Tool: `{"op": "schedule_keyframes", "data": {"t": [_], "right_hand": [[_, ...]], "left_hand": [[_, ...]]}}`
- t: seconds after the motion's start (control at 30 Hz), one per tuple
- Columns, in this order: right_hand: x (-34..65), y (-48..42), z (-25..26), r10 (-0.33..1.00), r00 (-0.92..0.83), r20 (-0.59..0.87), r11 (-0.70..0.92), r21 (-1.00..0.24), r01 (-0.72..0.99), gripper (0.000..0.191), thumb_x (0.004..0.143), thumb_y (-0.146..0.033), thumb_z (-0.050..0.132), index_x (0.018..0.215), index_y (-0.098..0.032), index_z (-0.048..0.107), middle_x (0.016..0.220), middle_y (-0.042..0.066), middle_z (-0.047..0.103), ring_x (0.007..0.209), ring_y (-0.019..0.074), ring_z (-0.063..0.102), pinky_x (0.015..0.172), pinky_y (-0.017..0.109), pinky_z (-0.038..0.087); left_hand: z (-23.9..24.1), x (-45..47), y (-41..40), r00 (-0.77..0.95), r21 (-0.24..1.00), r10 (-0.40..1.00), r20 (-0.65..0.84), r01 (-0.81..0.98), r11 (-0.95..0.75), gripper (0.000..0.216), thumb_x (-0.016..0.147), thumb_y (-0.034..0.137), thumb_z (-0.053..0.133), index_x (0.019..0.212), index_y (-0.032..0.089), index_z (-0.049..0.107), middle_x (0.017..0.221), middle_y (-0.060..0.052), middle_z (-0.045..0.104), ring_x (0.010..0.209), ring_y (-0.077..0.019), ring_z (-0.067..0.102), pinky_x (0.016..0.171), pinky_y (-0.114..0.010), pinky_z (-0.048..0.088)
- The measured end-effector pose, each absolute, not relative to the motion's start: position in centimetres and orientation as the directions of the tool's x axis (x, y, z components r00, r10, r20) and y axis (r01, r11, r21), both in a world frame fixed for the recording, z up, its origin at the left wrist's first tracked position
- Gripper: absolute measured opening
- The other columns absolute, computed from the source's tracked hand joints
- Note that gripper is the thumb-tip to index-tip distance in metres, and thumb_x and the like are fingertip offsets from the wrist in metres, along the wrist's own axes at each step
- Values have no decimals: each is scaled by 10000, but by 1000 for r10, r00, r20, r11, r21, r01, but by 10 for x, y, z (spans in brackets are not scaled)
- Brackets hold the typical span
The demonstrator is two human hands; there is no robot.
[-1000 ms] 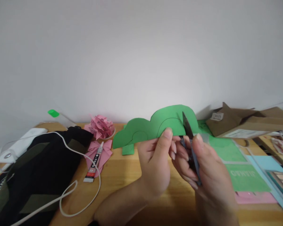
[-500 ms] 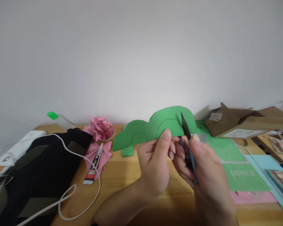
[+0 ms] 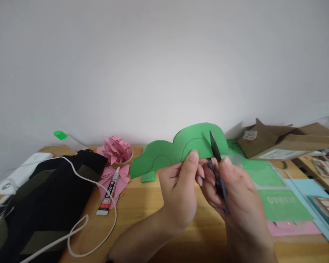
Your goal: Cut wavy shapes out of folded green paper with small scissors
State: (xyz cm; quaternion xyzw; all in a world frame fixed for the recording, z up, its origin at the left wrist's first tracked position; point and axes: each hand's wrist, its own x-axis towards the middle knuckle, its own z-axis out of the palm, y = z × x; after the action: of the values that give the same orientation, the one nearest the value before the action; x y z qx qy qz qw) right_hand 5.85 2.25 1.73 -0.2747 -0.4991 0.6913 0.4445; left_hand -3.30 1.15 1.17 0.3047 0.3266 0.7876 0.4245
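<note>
My left hand [image 3: 181,190] pinches the lower edge of a green paper cutout [image 3: 178,146] with rounded humps and pencilled arcs, holding it upright above the wooden table [image 3: 142,204]. My right hand [image 3: 235,197] grips small dark scissors [image 3: 218,164]. Their blades point up and lie against the right hump of the green paper. The two hands touch each other below the paper.
A black bag [image 3: 41,204] with a white cable [image 3: 93,219] lies at the left. Pink paper flowers [image 3: 115,148] and a glue tube [image 3: 108,191] sit behind it. Green, pink and blue sheets [image 3: 282,204] lie at the right, with brown paper packaging [image 3: 285,140] beyond.
Hands, paper and scissors have hardly moved. The scissors' blades sit slightly lower and closer to my left thumb than a second ago.
</note>
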Motion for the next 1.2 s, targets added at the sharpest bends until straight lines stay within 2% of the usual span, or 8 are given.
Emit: {"op": "schedule_keyframes", "data": {"t": [0.37, 0.63, 0.97, 1.2], "right_hand": [[59, 23, 18, 883, -466, 51, -131, -928, -348, 424, 952, -498, 470, 661, -194, 520, 405, -88, 329, 359, 52, 173, 334, 177, 119], [60, 25, 20, 879, -473, 61, -98, -947, -305, 430, 953, -498, 463, 687, -184, 589, 416, -73, 338, 371, 64, 183, 351, 213, 106], [60, 23, 22, 890, -454, 53, -108, -941, -322, 438, 947, -490, 482, 645, -182, 556, 421, -64, 346, 378, 64, 200, 369, 227, 111], [61, 24, 22, 862, -501, 81, -99, -941, -323, 451, 960, -504, 443, 701, -170, 601, 422, -78, 306, 375, 60, 181, 370, 225, 104]], "left_hand": [[12, -33, 11, -453, 800, 874, 177, -451, -396, 445, 892, 379, 597, 508, 159, 550, 491, 28, 472, 494, -71, 485, 508, -198, 421], [14, -34, 11, -444, 794, 877, 184, -459, -399, 431, 894, 347, 601, 504, 165, 566, 481, 33, 486, 473, -67, 467, 574, -227, 472], [14, -35, 10, -426, 818, 882, 203, -421, -392, 480, 907, 382, 569, 479, 168, 518, 477, 24, 481, 467, -76, 448, 546, -235, 446], [13, -35, 10, -420, 808, 884, 207, -436, -396, 477, 898, 372, 584, 470, 169, 525, 478, 27, 480, 469, -76, 461, 565, -245, 465]]}}
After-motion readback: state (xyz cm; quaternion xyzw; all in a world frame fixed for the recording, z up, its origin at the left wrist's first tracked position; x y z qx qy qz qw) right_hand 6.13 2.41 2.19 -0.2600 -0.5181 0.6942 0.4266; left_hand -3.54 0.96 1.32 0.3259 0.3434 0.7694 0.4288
